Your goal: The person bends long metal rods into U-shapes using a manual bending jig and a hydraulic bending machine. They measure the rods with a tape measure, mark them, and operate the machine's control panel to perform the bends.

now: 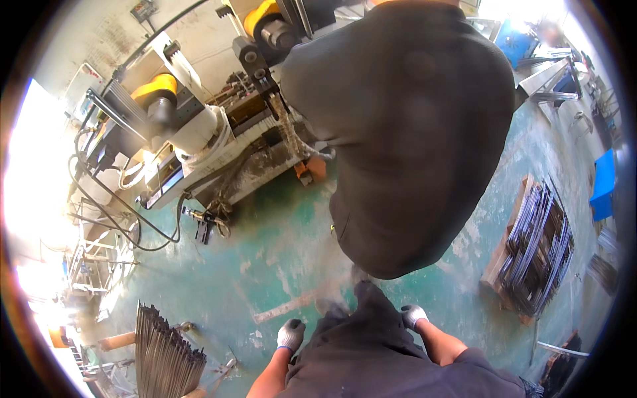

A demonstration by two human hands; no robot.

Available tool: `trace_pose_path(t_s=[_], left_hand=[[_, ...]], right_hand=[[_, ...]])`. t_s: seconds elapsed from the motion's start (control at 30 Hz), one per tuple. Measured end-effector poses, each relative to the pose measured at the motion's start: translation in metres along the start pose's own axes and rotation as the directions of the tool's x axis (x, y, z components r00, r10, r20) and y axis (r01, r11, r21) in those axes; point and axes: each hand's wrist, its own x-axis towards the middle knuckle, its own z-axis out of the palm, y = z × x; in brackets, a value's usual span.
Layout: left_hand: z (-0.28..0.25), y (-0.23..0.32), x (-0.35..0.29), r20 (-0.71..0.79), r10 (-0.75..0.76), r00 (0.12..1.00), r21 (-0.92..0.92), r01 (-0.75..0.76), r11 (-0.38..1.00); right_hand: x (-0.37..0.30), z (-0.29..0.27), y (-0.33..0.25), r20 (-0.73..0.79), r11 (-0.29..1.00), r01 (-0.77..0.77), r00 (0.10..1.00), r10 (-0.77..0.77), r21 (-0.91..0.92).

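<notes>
My left hand point(290, 334), in a white work glove, hangs low beside my dark trousers point(371, 318). Its fingers are curled in, and nothing shows in them. On my other side hangs my right hand point(413, 316), gloved the same way and also closed, with no object visible in it. Neither hand touches a tool or workpiece. Right in front of me stands another person in a dark top point(424, 132), seen from behind, whose body hides part of the workbench; that person's hands are out of sight.
A machine bench point(245, 179) with yellow-topped machines point(156, 89) and hanging cables stands at the front left. A bundle of thin metal rods point(166, 351) is at the near left. Bent metal frames point(537, 252) are stacked on the right, with a blue bin point(602, 186) beyond.
</notes>
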Motion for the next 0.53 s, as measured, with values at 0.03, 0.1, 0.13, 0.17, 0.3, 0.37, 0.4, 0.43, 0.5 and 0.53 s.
trace_pose_path(t_s=[0.03, 0.1, 0.13, 0.17, 0.3, 0.37, 0.4, 0.43, 0.5, 0.53], left_hand=[[0.005, -0.016, 0.010, 0.011, 0.089, 0.996, 0.050, -0.090, 0.995], [0.019, -0.065, 0.044, 0.041, 0.269, 0.962, 0.150, -0.272, 0.950], [0.015, -0.043, 0.044, 0.079, 0.203, 0.976, 0.170, -0.214, 0.962], [0.024, -0.063, 0.055, 0.074, 0.285, 0.956, 0.192, -0.294, 0.936], [0.040, -0.065, 0.074, 0.054, 0.302, 0.952, 0.165, -0.306, 0.937], [0.023, -0.008, 0.051, 0.047, 0.105, 0.993, -0.024, -0.104, 0.994], [0.022, -0.004, 0.049, 0.049, 0.095, 0.994, -0.014, -0.095, 0.995], [0.024, -0.007, 0.052, 0.053, 0.080, 0.995, -0.006, -0.079, 0.997], [0.030, -0.018, 0.066, 0.100, 0.071, 0.992, 0.001, -0.071, 0.997], [0.033, -0.026, 0.071, 0.120, 0.060, 0.991, 0.006, -0.062, 0.998]], right_hand=[[0.009, 0.004, 0.009, -0.013, 0.996, 0.067, 0.998, -0.068, -0.062], [0.013, 0.003, 0.009, -0.017, 0.989, 0.091, 0.995, -0.094, -0.113], [0.006, -0.005, 0.001, 0.046, 0.973, 0.148, 0.989, -0.142, -0.178], [-0.003, -0.011, -0.010, 0.068, 0.954, 0.186, 0.982, -0.175, -0.236], [0.011, -0.013, -0.014, -0.051, 0.935, 0.164, 0.981, -0.189, -0.313], [-0.036, -0.034, -0.061, -0.020, 0.968, 0.036, 0.999, -0.043, -0.248], [-0.020, -0.033, -0.050, 0.000, 0.956, 0.048, 0.999, -0.050, -0.291], [-0.019, -0.031, -0.049, -0.027, 0.956, 0.070, 0.996, -0.081, -0.285], [-0.031, -0.035, -0.058, -0.050, 0.983, 0.025, 0.998, -0.035, -0.183], [-0.008, -0.032, -0.044, -0.041, 0.941, 0.101, 0.992, -0.120, -0.322]])
